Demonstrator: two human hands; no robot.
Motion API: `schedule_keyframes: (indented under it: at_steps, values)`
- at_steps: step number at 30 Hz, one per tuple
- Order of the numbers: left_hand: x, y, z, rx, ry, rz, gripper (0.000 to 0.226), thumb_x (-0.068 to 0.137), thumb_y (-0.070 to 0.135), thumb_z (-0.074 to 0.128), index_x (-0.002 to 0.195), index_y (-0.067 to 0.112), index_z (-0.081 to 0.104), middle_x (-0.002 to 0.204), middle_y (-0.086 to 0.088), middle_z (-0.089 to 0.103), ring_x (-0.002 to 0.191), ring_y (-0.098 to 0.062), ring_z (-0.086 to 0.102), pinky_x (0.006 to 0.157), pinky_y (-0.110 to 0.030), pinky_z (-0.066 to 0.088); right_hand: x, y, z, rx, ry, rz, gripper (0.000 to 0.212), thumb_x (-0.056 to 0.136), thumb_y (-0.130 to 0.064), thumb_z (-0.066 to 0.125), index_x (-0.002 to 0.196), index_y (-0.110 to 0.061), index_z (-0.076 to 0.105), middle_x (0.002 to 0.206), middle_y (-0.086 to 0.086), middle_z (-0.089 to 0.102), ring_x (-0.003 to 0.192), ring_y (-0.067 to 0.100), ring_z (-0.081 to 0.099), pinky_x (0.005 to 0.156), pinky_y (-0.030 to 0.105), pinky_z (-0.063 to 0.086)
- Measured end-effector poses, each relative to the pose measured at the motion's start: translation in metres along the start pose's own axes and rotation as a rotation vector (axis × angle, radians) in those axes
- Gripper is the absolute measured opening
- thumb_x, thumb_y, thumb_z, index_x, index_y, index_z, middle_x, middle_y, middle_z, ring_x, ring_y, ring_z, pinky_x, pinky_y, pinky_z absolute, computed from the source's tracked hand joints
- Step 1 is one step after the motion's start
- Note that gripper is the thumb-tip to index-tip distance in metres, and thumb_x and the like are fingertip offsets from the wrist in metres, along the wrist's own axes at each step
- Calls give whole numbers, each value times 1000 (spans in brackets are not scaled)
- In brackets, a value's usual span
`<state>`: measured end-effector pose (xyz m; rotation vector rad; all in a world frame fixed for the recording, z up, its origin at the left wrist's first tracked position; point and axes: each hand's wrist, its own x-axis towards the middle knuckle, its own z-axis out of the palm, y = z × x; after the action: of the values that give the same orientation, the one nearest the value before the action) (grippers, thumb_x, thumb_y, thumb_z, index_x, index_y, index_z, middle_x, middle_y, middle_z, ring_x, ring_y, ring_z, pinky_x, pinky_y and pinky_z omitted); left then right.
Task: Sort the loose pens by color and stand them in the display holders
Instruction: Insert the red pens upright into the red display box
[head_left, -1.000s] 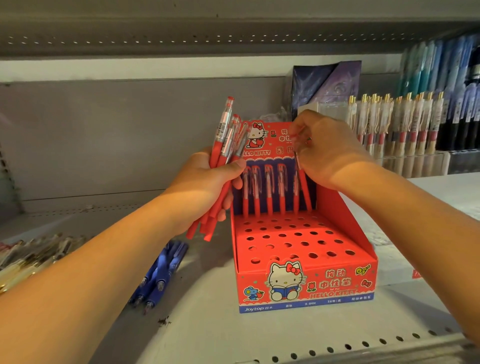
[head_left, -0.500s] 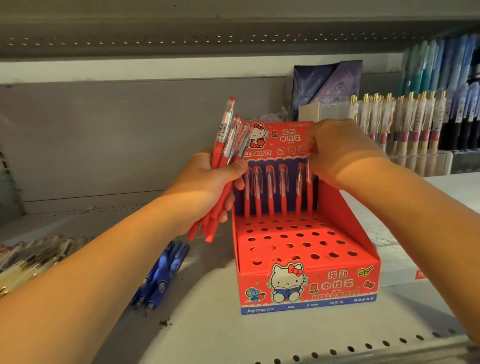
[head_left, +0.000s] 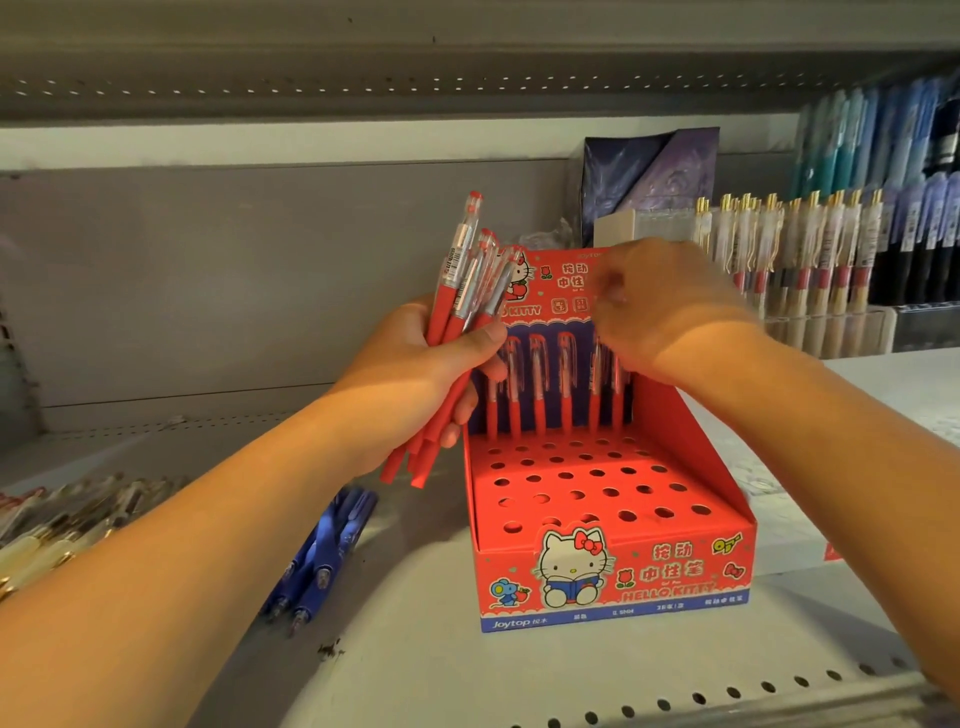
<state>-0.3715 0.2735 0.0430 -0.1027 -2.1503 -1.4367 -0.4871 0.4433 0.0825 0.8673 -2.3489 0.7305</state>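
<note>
Checker: Which step is this?

Stocker: Red pens going into the red holder (head_left: 675, 571). Left hand (head_left: 415, 374) is clamped round a bundle of red pens (head_left: 462, 291), centre-left of frame, tips down, just beside the holder's left wall. Six pens stand in the back row (head_left: 538, 384); the rows in front show open holes.

Checker: And the right hand?

Stocker: Right hand (head_left: 670, 312) hovers over the right end of that row, fingers curled. It's smeared with motion, so I can't tell whether it pinches a pen or nothing.

Checker: Next move?

Stocker: I'd judge: draw one pen from the bundle, line its tip over a free hole, push straight down. Holes look snug, so a slanted pen could catch the card.

Checker: Anything else hard to read?

Stocker: Bundle count, since the pens overlap. Blue pens (head_left: 332, 545) lie on the shelf (head_left: 441, 675) lower left, partly behind the left forearm. Pale pens (head_left: 57, 525) at the left edge are blurred and cut off.
</note>
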Motion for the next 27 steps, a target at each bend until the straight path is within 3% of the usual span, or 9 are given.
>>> schedule_keyframes:
  at_steps: [3,5,8,12,22,27]
  values:
    - [-2,4,1,21,-30,17,26,99,31,57,90,7,57,50,0,59,33,-20,43,37,-24,38,-12,-17,7,715,-192,18,13,91,-11,57,93,-22,63,73,1,70,45,21,64,41,31,51]
    - [-2,5,2,20,-35,6,26,99,31,56,92,6,57,48,-1,57,33,-20,43,36,-23,38,-16,-23,14,898,-282,16,6,92,-16,61,96,-19,64,71,0,71,45,18,62,37,26,45]
    - [-3,6,3,27,-58,-5,30,99,31,55,94,2,59,47,-2,55,33,-21,42,36,-23,37,-16,-24,21,1022,-317,38,8,95,-24,62,95,-18,66,75,1,72,52,14,62,38,24,44]
    - [-3,8,3,-6,-90,15,23,101,26,54,96,4,57,49,2,60,31,-15,41,34,-20,36,-16,-21,25,1147,-299,62,4,93,-20,66,96,-20,65,73,-3,69,55,9,58,41,23,43]
    - [-2,5,5,-107,-103,-17,10,100,21,55,104,12,56,86,-14,73,36,-18,50,37,-24,42,-12,-15,27,1281,-409,125,15,87,-7,69,91,-21,66,67,-8,69,60,3,63,48,19,49]
    - [0,10,5,-68,27,-41,12,102,23,50,99,12,56,61,-15,69,38,-24,61,35,-25,47,-9,-18,28,1454,-371,165,17,92,6,56,98,-9,61,76,5,72,72,17,71,77,35,61]
